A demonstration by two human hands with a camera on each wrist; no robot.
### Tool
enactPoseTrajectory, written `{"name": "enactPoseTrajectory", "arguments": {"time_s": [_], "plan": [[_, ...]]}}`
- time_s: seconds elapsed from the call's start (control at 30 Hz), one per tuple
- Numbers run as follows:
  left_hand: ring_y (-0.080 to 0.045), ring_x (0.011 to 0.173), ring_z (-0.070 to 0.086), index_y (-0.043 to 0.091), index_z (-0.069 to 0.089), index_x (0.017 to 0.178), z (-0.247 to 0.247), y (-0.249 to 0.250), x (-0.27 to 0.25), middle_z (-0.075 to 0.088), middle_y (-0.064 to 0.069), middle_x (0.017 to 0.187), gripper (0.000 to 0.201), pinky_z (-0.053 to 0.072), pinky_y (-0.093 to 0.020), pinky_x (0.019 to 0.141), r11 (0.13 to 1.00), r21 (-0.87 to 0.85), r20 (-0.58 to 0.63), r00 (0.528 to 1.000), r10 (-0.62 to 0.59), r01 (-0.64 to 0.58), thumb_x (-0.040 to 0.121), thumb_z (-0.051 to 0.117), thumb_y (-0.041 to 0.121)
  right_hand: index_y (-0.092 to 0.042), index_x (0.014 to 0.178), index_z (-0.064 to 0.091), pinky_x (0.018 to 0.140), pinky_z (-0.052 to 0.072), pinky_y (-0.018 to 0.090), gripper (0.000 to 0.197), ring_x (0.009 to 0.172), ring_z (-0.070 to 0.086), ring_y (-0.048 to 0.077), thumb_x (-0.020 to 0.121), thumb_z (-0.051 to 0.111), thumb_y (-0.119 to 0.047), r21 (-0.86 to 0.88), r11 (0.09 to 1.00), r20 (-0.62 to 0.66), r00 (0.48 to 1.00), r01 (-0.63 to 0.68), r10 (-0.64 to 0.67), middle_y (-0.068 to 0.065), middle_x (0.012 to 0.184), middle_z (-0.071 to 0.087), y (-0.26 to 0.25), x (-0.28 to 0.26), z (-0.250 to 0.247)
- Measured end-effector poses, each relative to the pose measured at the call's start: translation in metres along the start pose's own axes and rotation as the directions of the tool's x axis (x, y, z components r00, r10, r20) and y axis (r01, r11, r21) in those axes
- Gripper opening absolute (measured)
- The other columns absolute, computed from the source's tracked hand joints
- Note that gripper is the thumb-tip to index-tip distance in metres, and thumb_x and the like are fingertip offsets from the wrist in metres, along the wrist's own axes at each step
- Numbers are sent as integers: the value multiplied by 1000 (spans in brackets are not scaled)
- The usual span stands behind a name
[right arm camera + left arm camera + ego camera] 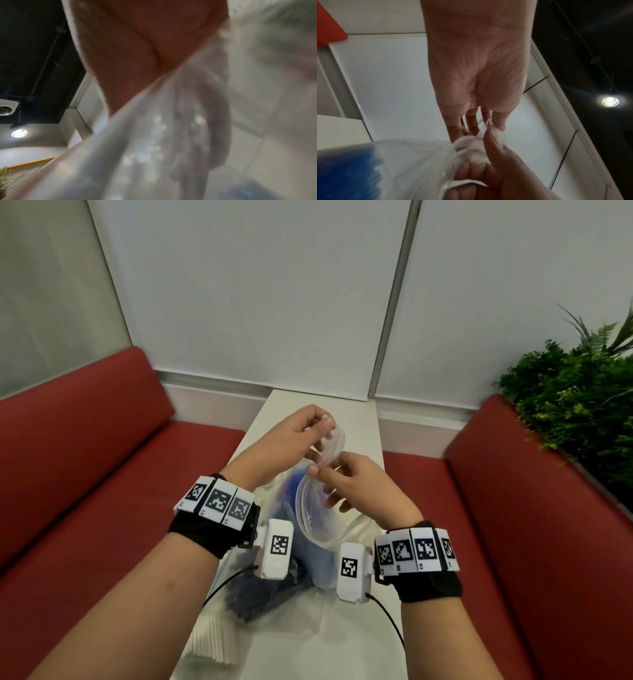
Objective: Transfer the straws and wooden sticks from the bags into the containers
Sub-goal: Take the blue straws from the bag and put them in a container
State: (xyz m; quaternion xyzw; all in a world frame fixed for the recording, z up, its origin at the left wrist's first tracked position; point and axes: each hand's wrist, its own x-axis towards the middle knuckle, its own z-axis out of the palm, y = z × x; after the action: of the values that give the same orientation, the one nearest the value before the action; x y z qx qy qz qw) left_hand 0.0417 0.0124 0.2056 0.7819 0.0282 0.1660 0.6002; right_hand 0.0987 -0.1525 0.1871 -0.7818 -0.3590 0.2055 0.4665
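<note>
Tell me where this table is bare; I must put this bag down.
Bare: the far end of the white table, between the hands and the wall, and the red bench seats. Crowded: the middle and near end, under the clear bag of blue straws pinched by left hand and right hand, with dark straws and a pale stick bundle.

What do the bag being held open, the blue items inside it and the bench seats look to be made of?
Clear bag: thin, glossy plastic film; it is see-through, creases and catches highlights where both hands pinch it. Blue straws: probably plastic, uniform saturated blue in thin parallel lengths, though blurred. Bench seats: red, smooth upholstery with a dull sheen, possibly vinyl or faux leather.
</note>
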Motion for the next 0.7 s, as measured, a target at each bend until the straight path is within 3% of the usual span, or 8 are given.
{"name": "enactPoseTrajectory", "arguments": {"time_s": [0.13, 0.2, 0.27, 0.33, 0.4, 0.5, 0.6, 0.7], "plan": [[-13, 92, 65, 29, 60, 107, 0, -2, -6, 64, 7, 101, 37, 58, -37, 84, 997, 68, -15, 999, -45, 46, 84, 63, 57, -6, 102, 68, 62, 59, 32, 25, 72, 74, 27, 101, 63, -30, 106, 994, -53, 999, 12, -6, 17, 83, 74, 1, 6, 6], [-9, 93, 65, 33, 57, 110, -1, -3, -8, 64, 9, 106, 47, 54, -27, 83, 981, 179, -20, 997, -69, 72, 76, 71, 62, 1, 103, 69, 65, 61, 31, 20, 70, 73, 27, 102, 60, -17, 239, 971, -46, 999, -1, 13, 23, 83, 73, 3, 6, 7], [-9, 90, 63, 32, 55, 112, 1, -6, -9, 62, 9, 106, 50, 47, -20, 78, 944, 318, -18, 996, -89, 90, 75, 73, 60, 3, 99, 68, 69, 63, 33, 17, 69, 73, 29, 102, 52, -4, 353, 935, -62, 997, -18, 42, 21, 78, 72, 6, 7, 7], [-10, 88, 59, 27, 57, 113, 4, -9, -10, 60, 7, 103, 45, 43, -21, 74, 904, 410, -67, 992, -104, 122, 80, 70, 54, 1, 92, 67, 67, 63, 33, 21, 66, 72, 27, 100, 47, 1, 440, 897, -78, 994, -38, 80, 15, 71, 70, 8, 9, 6], [-7, 85, 58, 23, 59, 119, 5, -11, -12, 60, 8, 103, 44, 43, -22, 73, 880, 452, -80, 989, -121, 144, 85, 66, 50, 0, 90, 67, 61, 60, 29, 24, 62, 70, 22, 99, 44, 2, 513, 857, -99, 988, -48, 115, 12, 68, 68, 11, 11, 3], [-6, 93, 64, 25, 58, 129, 4, -11, -17, 64, 11, 109, 53, 53, -28, 88, 910, 398, 72, 985, -159, 118, 87, 61, 56, 4, 93, 71, 65, 61, 29, 28, 64, 68, 21, 105, 50, -11, 572, 819, -99, 988, -42, 120, 11, 70, 69, 18, 13, 0], [-7, 102, 67, 31, 64, 124, 4, -12, -23, 70, 12, 111, 50, 53, -34, 95, 958, 252, 260, 944, -202, 136, 84, 62, 61, -2, 88, 72, 71, 62, 34, 36, 75, 74, 24, 106, 54, -27, 614, 788, -111, 986, -31, 125, 14, 83, 76, 24, 13, -1], [-9, 111, 64, 31, 67, 120, 6, -15, -26, 70, 8, 114, 52, 47, -37, 102, 963, 222, 368, 902, -225, 150, 80, 66, 65, -5, 80, 69, 68, 62, 34, 32, 77, 75, 26, 102, 60, -28, 656, 755, -121, 983, -24, 137, 17, 83, 76, 29, 12, 2]]}}
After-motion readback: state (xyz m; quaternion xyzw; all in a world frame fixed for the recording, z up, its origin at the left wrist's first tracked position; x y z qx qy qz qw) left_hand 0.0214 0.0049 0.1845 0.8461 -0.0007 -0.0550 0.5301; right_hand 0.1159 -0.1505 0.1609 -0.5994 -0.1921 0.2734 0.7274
